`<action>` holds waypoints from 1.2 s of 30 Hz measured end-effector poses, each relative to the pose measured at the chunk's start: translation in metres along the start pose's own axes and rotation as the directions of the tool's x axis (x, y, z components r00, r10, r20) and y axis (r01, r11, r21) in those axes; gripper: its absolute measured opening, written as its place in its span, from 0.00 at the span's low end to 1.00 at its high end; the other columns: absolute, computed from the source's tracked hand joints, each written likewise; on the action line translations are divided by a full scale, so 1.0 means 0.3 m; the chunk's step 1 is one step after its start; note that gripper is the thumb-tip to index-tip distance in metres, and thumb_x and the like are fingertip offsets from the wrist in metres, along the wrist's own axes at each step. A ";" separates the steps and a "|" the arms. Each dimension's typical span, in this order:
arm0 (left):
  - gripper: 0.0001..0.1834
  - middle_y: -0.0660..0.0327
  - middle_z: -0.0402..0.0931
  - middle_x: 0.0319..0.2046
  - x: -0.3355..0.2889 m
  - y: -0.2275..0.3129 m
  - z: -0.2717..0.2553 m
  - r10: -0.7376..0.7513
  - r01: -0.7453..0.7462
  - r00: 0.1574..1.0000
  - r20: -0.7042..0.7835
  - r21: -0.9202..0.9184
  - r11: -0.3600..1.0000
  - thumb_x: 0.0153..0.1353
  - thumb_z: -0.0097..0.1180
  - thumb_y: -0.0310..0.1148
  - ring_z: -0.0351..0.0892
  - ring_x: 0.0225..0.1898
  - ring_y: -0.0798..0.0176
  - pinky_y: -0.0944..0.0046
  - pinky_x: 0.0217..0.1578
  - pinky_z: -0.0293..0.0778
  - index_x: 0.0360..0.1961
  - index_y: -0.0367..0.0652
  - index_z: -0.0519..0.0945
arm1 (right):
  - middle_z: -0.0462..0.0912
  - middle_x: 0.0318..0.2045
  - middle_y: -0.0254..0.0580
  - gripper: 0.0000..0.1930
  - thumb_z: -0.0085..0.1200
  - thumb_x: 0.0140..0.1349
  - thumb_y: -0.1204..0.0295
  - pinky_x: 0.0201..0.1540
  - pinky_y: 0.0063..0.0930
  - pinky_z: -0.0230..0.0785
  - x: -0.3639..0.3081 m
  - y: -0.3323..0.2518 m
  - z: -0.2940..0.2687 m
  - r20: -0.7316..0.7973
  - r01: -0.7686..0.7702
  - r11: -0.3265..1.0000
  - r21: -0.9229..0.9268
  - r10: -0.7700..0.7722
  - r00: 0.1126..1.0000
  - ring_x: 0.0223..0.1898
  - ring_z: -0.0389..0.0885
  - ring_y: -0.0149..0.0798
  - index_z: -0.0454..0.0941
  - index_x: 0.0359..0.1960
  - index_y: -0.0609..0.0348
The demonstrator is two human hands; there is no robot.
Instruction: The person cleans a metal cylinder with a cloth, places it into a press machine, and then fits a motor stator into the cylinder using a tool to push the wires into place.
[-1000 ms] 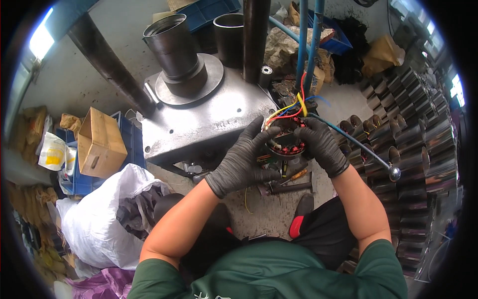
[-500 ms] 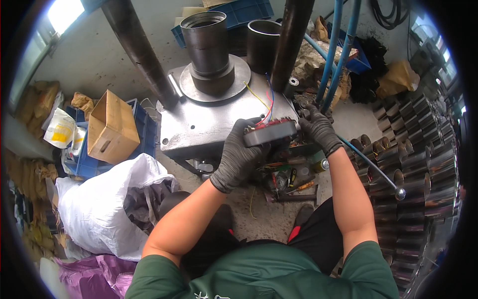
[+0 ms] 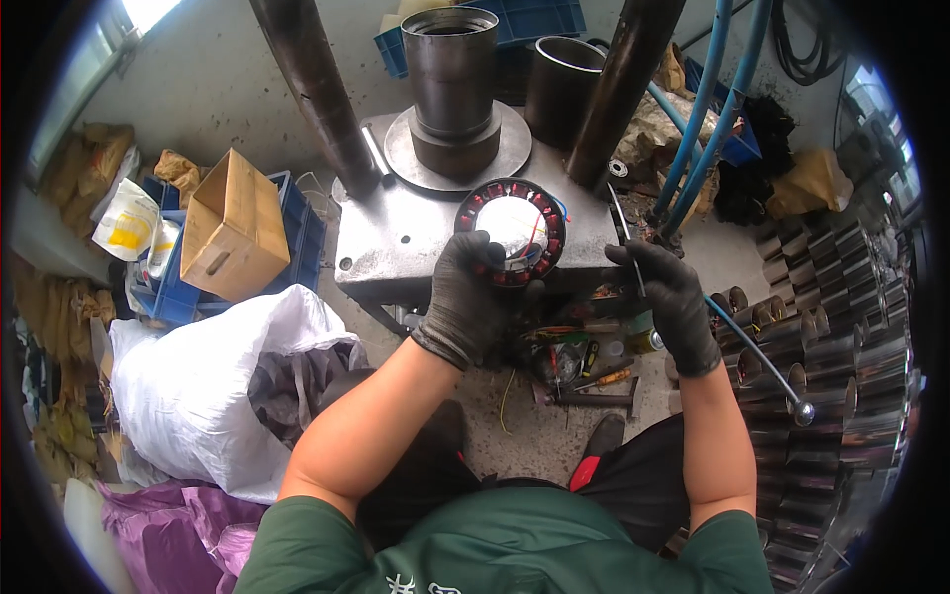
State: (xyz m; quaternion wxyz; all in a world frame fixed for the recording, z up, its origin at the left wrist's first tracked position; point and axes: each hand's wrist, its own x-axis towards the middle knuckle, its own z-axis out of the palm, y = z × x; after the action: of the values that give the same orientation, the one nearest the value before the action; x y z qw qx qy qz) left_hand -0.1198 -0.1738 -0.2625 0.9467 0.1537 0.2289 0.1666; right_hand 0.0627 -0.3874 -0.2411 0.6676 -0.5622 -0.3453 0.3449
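Observation:
My left hand (image 3: 465, 302), in a dark work glove, grips the rim of a motor stator (image 3: 552, 230). The stator is a black ring with red and dark windings along its inner side, tilted so that its open face shows. Thin blue and red wires run along and across it. To its right, my gloved right hand (image 3: 678, 302) is closed around a slim, pointed metal tool (image 3: 621, 216) that stands up out of the fingers. Its exact kind does not show. The tool and the stator are apart.
A steel press table (image 3: 381, 238) carries a stepped metal cylinder (image 3: 450, 89). Dark posts rise from the table. Blue hoses (image 3: 698, 129) and a ball-ended lever (image 3: 757, 356) are at right, near stacked metal tubes (image 3: 841, 346). A cardboard box (image 3: 233, 228) and white sack (image 3: 198, 406) lie left.
My left hand has turned the stator from edge-on to face-up. My right hand has come back from the table's right side with the slim metal tool in it. The view has shifted slightly.

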 end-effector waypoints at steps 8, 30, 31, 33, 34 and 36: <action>0.13 0.69 0.82 0.29 0.013 -0.040 -0.003 -0.067 0.067 0.990 0.127 0.005 0.998 0.57 0.64 0.43 0.82 0.38 0.56 0.34 0.44 0.82 0.21 0.54 0.76 | 0.89 0.42 0.53 0.13 0.51 0.79 0.69 0.42 0.35 0.82 -0.144 -0.088 0.046 -0.128 0.436 0.878 -0.198 -0.465 0.876 0.39 0.89 0.40 0.79 0.57 0.64; 0.37 0.47 0.82 0.51 -0.012 -0.112 0.059 -0.133 0.078 0.951 0.281 0.199 0.977 0.55 0.63 0.44 0.85 0.53 0.46 0.38 0.61 0.80 0.63 0.33 0.73 | 0.89 0.34 0.44 0.12 0.54 0.76 0.70 0.38 0.32 0.79 -0.210 -0.119 0.101 -0.100 0.338 0.854 -0.395 -0.406 0.909 0.34 0.85 0.32 0.82 0.50 0.67; 0.37 0.47 0.82 0.51 -0.006 -0.116 0.055 -0.134 0.080 0.951 0.278 0.196 0.977 0.55 0.63 0.44 0.85 0.53 0.46 0.38 0.61 0.80 0.63 0.33 0.73 | 0.89 0.34 0.43 0.11 0.55 0.75 0.72 0.37 0.33 0.79 -0.211 -0.121 0.110 -0.107 0.331 0.821 -0.465 -0.423 0.900 0.34 0.85 0.32 0.82 0.49 0.67; 0.38 0.48 0.82 0.51 0.004 -0.125 0.050 -0.124 0.069 0.945 0.303 0.184 0.981 0.55 0.64 0.44 0.85 0.52 0.48 0.39 0.61 0.80 0.63 0.33 0.72 | 0.89 0.34 0.44 0.10 0.55 0.72 0.75 0.38 0.33 0.79 -0.212 -0.132 0.103 -0.065 0.321 0.775 -0.545 -0.421 0.905 0.34 0.86 0.33 0.82 0.49 0.67; 0.38 0.48 0.82 0.51 0.005 -0.124 0.046 -0.121 0.067 0.946 0.301 0.183 0.981 0.55 0.64 0.44 0.85 0.52 0.48 0.39 0.61 0.80 0.63 0.33 0.72 | 0.89 0.34 0.45 0.09 0.55 0.70 0.77 0.38 0.34 0.79 -0.214 -0.137 0.103 -0.021 0.320 0.718 -0.618 -0.422 0.906 0.34 0.86 0.35 0.83 0.48 0.67; 0.38 0.49 0.82 0.51 0.008 -0.124 0.035 -0.116 0.057 0.943 0.313 0.191 0.980 0.55 0.64 0.44 0.85 0.52 0.49 0.40 0.61 0.80 0.64 0.33 0.72 | 0.88 0.35 0.44 0.09 0.54 0.72 0.77 0.38 0.32 0.78 -0.215 -0.137 0.109 0.023 0.335 0.674 -0.659 -0.427 0.904 0.34 0.85 0.34 0.82 0.48 0.67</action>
State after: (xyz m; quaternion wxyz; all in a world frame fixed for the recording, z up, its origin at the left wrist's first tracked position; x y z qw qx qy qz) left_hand -0.1036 -0.2086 -0.2681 0.9600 0.2532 0.0917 0.0760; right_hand 0.0042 -0.4308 -0.2008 0.5095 -0.6948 -0.5073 0.0187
